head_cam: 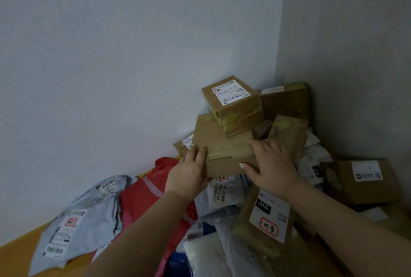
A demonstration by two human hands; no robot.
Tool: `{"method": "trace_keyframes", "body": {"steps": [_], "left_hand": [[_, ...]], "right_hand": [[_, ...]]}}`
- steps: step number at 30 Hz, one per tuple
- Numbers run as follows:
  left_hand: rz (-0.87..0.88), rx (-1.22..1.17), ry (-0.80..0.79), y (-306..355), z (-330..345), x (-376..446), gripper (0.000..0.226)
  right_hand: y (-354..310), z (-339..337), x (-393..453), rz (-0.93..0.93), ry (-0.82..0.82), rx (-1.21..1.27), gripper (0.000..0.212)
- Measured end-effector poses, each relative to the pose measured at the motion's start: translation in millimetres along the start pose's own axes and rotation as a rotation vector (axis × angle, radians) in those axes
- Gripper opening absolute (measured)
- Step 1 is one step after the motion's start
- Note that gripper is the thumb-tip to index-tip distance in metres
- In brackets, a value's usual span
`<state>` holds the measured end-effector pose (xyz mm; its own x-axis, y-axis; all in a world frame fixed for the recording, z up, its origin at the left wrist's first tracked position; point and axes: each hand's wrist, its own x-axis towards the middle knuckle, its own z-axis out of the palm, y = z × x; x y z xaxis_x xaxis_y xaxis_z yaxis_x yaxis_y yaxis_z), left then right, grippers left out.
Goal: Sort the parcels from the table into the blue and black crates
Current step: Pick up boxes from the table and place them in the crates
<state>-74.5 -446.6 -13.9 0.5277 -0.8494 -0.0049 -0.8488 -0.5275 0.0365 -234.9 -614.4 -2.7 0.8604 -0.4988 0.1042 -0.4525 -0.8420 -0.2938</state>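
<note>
A flat brown cardboard box (pixel 219 143) sits on top of a heap of parcels in the wall corner. My left hand (pixel 189 172) grips its left front corner, thumb on the top. My right hand (pixel 270 165) holds its right front corner, fingers over the top and thumb on the front face. A smaller taped box (pixel 235 103) with a white label rests on the flat box. No crate is in view.
Around the heap lie a red mailer (pixel 146 201), a grey poly bag (pixel 82 223) on the yellow table (pixel 13 256), a labelled box (pixel 270 216) marked 010, and another box (pixel 364 179) at the right. Walls close in behind and to the right.
</note>
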Motion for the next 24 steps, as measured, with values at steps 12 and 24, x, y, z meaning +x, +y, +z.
{"method": "trace_keyframes", "body": {"steps": [12, 24], "left_hand": [[0.117, -0.003, 0.147, -53, -62, -72, 0.078], [0.215, 0.063, 0.236, -126, -106, -218, 0.068]], "right_hand": [[-79, -31, -34, 0.065, 0.16, 0.162, 0.041], [-199, 3, -83, 0.442, 0.042, 0.788, 0.057]]}}
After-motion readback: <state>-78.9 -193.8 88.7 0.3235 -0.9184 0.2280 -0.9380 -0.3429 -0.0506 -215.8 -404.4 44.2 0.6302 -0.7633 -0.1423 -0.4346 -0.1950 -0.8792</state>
